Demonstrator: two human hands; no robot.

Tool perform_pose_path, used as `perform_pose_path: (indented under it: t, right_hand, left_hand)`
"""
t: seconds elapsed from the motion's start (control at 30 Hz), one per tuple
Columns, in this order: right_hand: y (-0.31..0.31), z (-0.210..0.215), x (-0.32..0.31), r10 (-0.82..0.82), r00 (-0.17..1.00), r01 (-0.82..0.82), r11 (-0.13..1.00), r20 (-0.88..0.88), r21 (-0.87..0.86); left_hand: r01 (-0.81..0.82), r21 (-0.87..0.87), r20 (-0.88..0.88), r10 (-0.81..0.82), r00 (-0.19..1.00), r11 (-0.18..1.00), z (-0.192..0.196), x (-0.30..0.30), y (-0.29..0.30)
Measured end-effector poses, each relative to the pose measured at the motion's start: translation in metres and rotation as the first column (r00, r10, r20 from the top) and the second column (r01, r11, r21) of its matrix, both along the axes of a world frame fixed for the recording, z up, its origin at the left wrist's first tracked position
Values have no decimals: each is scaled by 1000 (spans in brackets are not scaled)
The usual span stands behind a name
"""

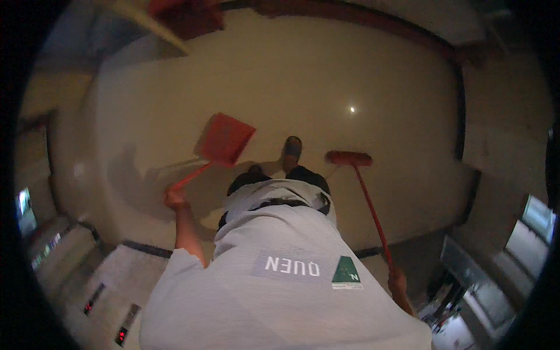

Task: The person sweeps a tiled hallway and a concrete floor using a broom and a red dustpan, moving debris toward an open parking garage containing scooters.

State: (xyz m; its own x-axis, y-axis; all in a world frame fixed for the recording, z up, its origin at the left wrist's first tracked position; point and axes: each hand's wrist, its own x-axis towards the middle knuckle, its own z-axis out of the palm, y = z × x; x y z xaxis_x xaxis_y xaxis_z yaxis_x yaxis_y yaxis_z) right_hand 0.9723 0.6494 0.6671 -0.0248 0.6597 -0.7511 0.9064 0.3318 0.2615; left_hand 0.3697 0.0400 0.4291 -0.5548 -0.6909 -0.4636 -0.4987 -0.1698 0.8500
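My left hand is closed round the handle of a red dustpan, whose flat pan hangs out in front of me to the left. A shadow falls on the floor beside it. On the other side, my right hand grips the upper end of a long red handle. That handle runs down to a broom with a wide red head, which appears to rest on the floor right of my feet. Whether anything lies in the dustpan is too dim to make out.
Pale, smooth floor spreads ahead, with a bright light reflection. My shoe points forward between the tools. A dark skirting runs along the walls. At the upper left is a red object; at the lower right, a cluttered surface.
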Motion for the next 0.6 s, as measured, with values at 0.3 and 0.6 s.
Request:
perform_pose_path:
  t: [0.3, 0.6]
  right_hand:
    - [-4, -91, -215, 99, 820, -182, 979, -563, -92]
    - [-205, -228, -645, 728, 365, -830, 537, -580, 152]
  left_hand:
    - [-142, 262, -67, 164, 984, 955, 9, 113, -102]
    - [-278, 96, 131, 264, 955, 956, 57, 217, -166]
